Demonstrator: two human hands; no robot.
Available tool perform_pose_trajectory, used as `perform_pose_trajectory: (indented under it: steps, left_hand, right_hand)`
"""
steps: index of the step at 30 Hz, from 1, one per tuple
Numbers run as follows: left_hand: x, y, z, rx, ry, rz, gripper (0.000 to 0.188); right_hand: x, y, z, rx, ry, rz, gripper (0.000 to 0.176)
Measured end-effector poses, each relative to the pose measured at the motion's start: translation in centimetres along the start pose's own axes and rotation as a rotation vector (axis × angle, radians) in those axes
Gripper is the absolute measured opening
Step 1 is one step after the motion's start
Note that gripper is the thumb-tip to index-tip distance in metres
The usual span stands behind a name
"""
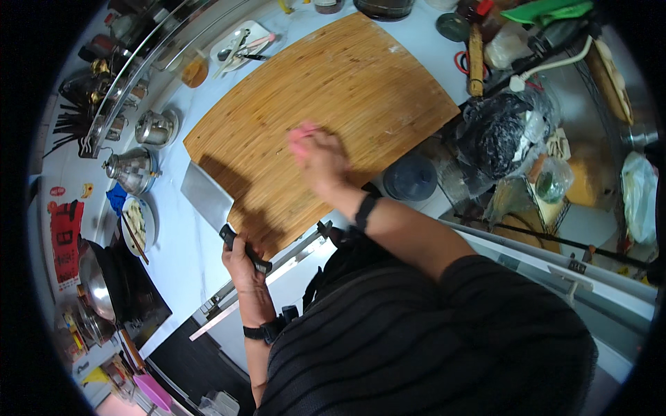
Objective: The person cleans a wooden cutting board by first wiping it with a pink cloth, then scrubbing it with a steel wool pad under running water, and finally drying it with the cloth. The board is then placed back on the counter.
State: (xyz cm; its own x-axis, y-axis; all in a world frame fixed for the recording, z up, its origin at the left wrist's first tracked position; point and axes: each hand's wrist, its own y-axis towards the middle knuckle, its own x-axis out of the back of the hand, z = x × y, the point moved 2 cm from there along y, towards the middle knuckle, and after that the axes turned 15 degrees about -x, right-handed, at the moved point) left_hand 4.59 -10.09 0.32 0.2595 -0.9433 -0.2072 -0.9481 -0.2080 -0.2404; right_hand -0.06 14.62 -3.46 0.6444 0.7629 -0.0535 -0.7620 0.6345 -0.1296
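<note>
A large wooden cutting board (333, 88) lies on the white marbled counter (179, 270). My left hand (243, 264) grips the black handle of a cleaver (208, 195) at the board's left front corner. The broad steel blade points away from me, beside the board's left edge. Blurred, my right hand (327, 158) presses a pink cloth (303, 136) onto the middle of the board. Most of the cloth under my fingers is hidden. Pale traces, perhaps flour, show near the board's far right edge.
At the back stands a white dish (229, 44) with spoons. Steel pots (132, 169), a plate of food with chopsticks (138, 223) and a wok (99, 281) are on the left. Right of the board are a wooden-handled tool (475, 62), black plastic bag (499, 135) and blue-grey lidded container (411, 178).
</note>
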Motion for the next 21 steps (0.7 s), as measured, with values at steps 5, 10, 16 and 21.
perform_pose_trajectory:
  steps: [5, 10, 16, 21]
  left_hand:
    - [0.3, -1.7, -2.0, -0.108, 0.15, 0.048, 0.017]
    - [2.1, -3.7, -1.6, -0.131, 0.208, 0.113, 0.016]
    - [-1.6, -6.1, -1.6, -0.1, 0.223, 0.169, 0.017]
    - [-7.2, -6.5, -2.1, -0.073, 0.067, 0.348, 0.013]
  right_hand:
    - [-0.3, 1.0, 2.3, 0.101, 0.138, 0.261, 0.032]
    - [14.6, 8.3, 4.8, -0.126, -0.021, 0.057, 0.003]
    - [12.6, 13.2, -0.9, 0.086, -0.439, -0.165, 0.015]
    - [5.5, 7.3, 2.5, 0.104, -0.09, 0.162, 0.035]
